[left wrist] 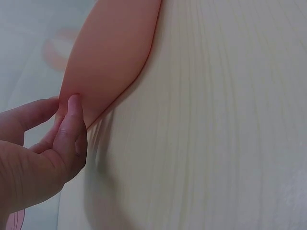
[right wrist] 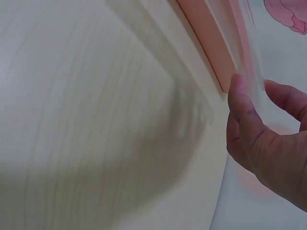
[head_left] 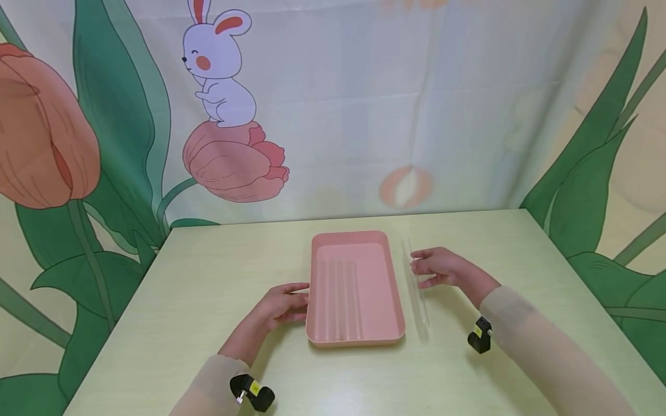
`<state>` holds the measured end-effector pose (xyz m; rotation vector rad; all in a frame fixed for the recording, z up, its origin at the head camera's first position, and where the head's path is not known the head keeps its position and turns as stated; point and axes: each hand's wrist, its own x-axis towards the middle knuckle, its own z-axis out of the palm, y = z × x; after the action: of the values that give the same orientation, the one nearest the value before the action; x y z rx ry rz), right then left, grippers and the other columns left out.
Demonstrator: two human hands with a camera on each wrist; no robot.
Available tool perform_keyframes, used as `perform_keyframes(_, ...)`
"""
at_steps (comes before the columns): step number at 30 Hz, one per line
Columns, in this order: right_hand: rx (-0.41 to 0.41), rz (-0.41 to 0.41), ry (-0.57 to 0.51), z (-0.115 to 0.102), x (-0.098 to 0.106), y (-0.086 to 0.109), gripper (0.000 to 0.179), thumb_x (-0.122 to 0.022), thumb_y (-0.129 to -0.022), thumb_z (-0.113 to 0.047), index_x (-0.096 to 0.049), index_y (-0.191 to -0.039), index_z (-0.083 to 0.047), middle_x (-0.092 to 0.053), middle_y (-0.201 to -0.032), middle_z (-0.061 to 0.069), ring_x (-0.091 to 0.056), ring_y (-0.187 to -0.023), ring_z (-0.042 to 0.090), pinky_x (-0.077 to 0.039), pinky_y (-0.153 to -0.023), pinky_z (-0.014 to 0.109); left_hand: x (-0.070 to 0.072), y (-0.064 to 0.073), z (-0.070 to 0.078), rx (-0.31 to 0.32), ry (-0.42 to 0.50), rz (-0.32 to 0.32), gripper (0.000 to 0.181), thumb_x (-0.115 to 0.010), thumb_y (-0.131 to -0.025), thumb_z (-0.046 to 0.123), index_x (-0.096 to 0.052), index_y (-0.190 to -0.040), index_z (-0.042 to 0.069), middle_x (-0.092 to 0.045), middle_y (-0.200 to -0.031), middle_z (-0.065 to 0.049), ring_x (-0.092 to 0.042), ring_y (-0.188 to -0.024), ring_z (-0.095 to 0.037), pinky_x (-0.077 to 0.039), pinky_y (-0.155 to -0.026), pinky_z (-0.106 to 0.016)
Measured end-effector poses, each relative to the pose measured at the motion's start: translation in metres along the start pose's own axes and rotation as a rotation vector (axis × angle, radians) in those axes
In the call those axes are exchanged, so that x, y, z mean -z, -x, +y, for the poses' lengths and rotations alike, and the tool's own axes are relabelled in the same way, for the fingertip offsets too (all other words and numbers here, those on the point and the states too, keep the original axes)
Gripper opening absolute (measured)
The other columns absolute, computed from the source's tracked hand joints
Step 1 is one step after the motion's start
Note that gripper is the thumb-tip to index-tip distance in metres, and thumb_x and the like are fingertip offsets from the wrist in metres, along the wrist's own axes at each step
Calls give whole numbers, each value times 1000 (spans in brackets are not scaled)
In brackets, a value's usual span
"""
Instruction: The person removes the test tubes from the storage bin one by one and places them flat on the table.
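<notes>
A pink rectangular tray [head_left: 377,277] stands on the table with several clear tubes [head_left: 340,300] lying side by side lengthwise in its left half. At the tray's left wall is my left hand [head_left: 281,303], thumb and fingertips touching the outside of the wall; the left wrist view shows the thumb [left wrist: 74,103] against the pink side. To the right of the tray, my right hand [head_left: 439,267] pinches another clear tube [head_left: 420,306] between thumb and fingers. That tube runs roughly parallel to the tray's right side, and its shadow falls on the table in the right wrist view.
The pale wood-grain table [head_left: 208,271] extends on both sides of the tray. Behind it hangs a printed cloth [head_left: 338,115] with a rabbit and tulips. A small black camera [head_left: 480,335] is strapped at the right wrist, another [head_left: 252,393] at the left.
</notes>
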<state>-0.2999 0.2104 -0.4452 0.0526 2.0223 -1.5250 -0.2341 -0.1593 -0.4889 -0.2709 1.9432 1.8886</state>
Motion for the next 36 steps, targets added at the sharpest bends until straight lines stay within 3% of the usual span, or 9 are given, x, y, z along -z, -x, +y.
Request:
perform_keyframes(6, 6, -3, -23, 17, 7, -13, 67, -57, -101, -6, -25, -158, 7, -44, -151, 26, -57, -93, 6, -64, -81, 31, 0, 0, 0, 5, -5, -1, 51, -57, -100, -1, -46, -149, -6, -60, -142, -27, -71, -94, -13, -63, -75, -27)
perform_keyframes(9, 33, -32, -68, 33, 18, -28, 70, -65, -97, -7, -31, -156, 7, -57, -131, 17, -59, -89, 7, -64, -79, 32, 0, 0, 1, 7, -6, 1, 51, -57, -100, 0, -46, -149, -6, -60, -143, -27, -71, -94, -13, -63, -75, -27)
perform_keyframes(14, 31, -17, -62, 38, 19, -30, 69, -64, -97, -7, -32, -155, 8, -61, -108, 4, -59, -87, 8, -64, -78, 32, 0, 0, 2, 3, -4, 1, 50, -57, -100, 0, -46, -149, -6, -61, -142, -26, -71, -93, -13, -63, -73, -26)
perform_keyframes(19, -1, 36, -10, 29, 8, -15, 65, -54, -101, -3, -24, -157, 11, -59, -111, 4, -55, -86, 7, -63, -77, 30, 0, 1, 1, -6, -2, -9, 50, -57, -100, 0, -46, -149, -6, -62, -140, -25, -71, -94, -13, -63, -75, -26)
perform_keyframes(26, -24, 63, -4, 30, 5, -16, 63, -52, -101, 0, -24, -156, 12, -56, -118, 10, -53, -84, 8, -62, -72, 27, 0, 0, -1, -10, 1, -10, 51, -58, -99, -1, -45, -149, -7, -62, -140, -25, -71, -92, -12, -63, -73, -26)
perform_keyframes(33, -47, 97, 47, 28, 2, -18, 62, -54, -101, 0, -27, -155, 13, -53, -100, 5, -51, -84, 10, -62, -67, 25, 0, -1, -1, -1, 2, 3, 51, -58, -99, -1, -46, -149, -6, -60, -142, -26, -70, -91, -11, -62, -71, -24)
perform_keyframes(36, -55, 105, 53, 26, 0, -17, 61, -54, -101, 0, -27, -155, 13, -53, -102, 6, -51, -87, 13, -62, -67, 25, 0, -1, -1, 4, 1, 10, 50, -57, -100, -1, -47, -149, -5, -60, -142, -27, -70, -90, -11, -62, -71, -24)
